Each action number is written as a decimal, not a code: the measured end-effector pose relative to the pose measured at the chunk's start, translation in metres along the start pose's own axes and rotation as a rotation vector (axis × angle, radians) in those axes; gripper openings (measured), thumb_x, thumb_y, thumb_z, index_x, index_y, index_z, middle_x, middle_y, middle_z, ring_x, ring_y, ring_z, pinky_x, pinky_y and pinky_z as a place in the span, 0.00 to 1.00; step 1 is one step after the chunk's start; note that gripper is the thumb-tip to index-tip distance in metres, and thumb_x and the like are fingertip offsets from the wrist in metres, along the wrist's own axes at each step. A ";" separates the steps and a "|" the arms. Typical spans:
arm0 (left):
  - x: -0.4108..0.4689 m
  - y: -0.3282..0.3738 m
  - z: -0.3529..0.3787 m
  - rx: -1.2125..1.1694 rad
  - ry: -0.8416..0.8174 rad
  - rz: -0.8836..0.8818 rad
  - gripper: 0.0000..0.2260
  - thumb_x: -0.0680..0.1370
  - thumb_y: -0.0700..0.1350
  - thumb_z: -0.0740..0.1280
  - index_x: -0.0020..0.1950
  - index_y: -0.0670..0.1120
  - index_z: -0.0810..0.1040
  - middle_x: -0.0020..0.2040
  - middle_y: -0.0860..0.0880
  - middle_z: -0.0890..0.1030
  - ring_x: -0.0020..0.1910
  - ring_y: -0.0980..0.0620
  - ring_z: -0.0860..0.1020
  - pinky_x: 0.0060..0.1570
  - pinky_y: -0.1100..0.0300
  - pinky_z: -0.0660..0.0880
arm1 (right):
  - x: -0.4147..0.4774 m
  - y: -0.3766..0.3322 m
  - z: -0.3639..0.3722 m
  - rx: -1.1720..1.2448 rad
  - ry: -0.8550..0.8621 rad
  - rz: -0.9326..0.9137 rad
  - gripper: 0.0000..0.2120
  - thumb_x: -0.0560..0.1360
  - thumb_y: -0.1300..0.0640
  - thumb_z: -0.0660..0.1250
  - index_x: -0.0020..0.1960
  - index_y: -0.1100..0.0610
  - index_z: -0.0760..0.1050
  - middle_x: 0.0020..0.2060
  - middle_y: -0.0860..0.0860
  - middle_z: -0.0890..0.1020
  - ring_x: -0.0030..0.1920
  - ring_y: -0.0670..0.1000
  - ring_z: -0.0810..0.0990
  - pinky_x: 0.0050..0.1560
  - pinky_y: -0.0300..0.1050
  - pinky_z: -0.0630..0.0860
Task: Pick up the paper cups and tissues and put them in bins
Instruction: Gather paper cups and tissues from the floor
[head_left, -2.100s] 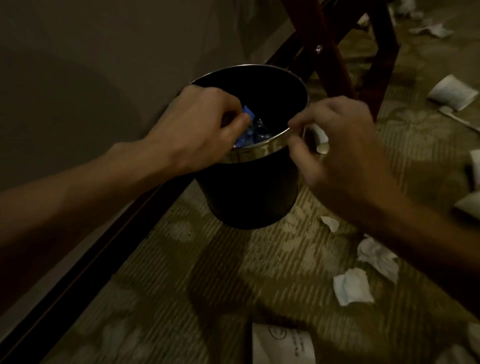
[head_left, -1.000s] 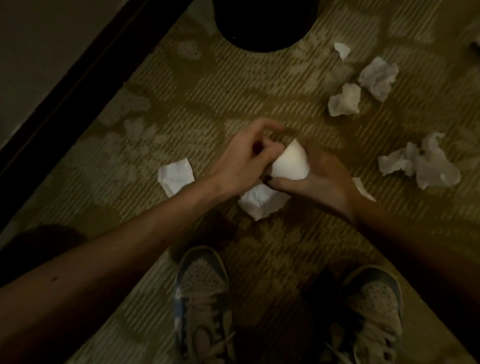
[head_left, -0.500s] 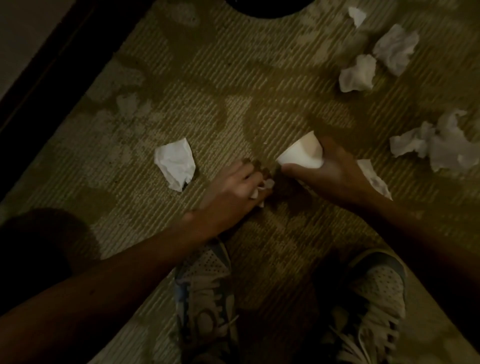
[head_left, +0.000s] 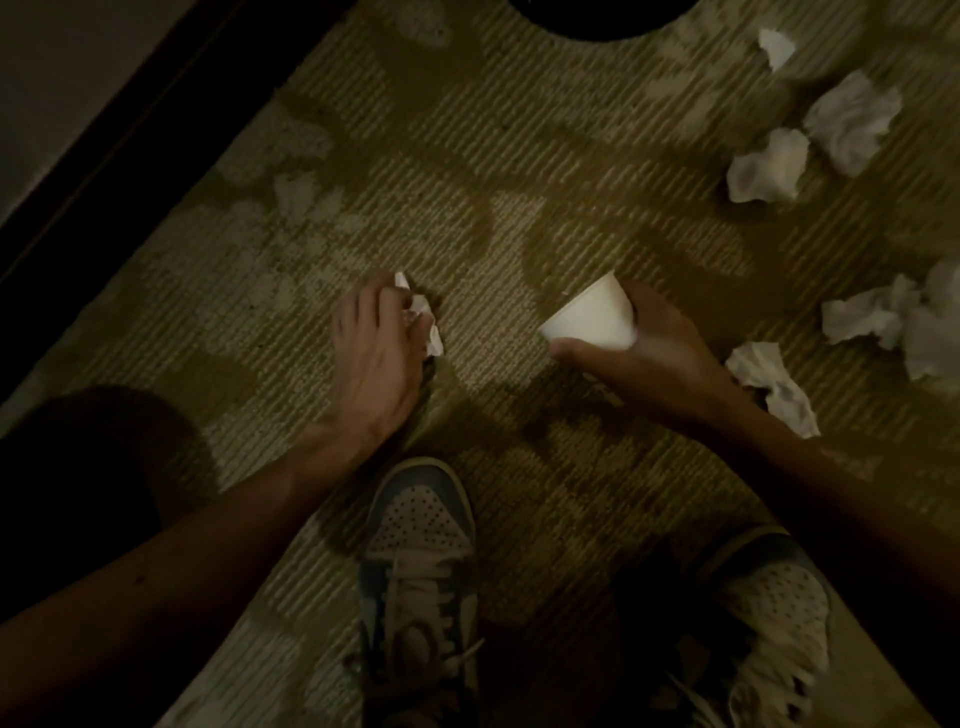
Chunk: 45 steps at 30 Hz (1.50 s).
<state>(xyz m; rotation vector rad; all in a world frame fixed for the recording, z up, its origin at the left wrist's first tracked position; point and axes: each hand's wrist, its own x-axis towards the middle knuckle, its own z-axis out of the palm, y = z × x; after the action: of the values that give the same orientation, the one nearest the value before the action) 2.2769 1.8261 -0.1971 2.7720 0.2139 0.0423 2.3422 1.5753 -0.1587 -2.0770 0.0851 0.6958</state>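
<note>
Head: tissue (head_left: 425, 323) in left hand (head_left: 371, 361), cup (head_left: 592, 319) in right hand (head_left: 662, 356)

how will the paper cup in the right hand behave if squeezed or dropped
Probably very light: the right hand holds the paper cup tilted by its wall with thumb and fingers alone. Its thin wall likely dents under a hard squeeze. Dropped on its side, the tapered shape would probably roll in a curve on the carpet.
</note>
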 end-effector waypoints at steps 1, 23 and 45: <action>-0.001 -0.001 0.002 -0.012 0.018 0.041 0.12 0.83 0.42 0.59 0.63 0.37 0.72 0.62 0.37 0.74 0.60 0.37 0.72 0.61 0.41 0.68 | 0.000 0.001 0.001 0.014 -0.005 0.001 0.39 0.58 0.32 0.76 0.64 0.46 0.71 0.50 0.41 0.78 0.49 0.44 0.79 0.41 0.44 0.78; 0.022 0.184 0.039 -0.871 -0.496 -0.002 0.18 0.82 0.55 0.60 0.39 0.44 0.75 0.28 0.49 0.78 0.19 0.56 0.74 0.20 0.66 0.67 | -0.050 0.069 -0.121 0.550 0.182 0.266 0.15 0.69 0.40 0.67 0.48 0.49 0.80 0.43 0.51 0.87 0.41 0.52 0.86 0.34 0.44 0.80; 0.022 0.258 0.034 -0.901 -0.522 -0.293 0.30 0.75 0.70 0.47 0.37 0.51 0.79 0.27 0.47 0.80 0.26 0.49 0.80 0.28 0.54 0.77 | -0.057 0.059 -0.120 1.601 -0.191 0.155 0.28 0.73 0.41 0.66 0.62 0.62 0.79 0.56 0.61 0.82 0.59 0.59 0.81 0.60 0.58 0.76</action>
<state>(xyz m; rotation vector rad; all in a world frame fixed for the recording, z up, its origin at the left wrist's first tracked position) 2.3378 1.5793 -0.1380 1.7584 0.3498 -0.5195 2.3297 1.4347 -0.1233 -0.4700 0.5072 0.5658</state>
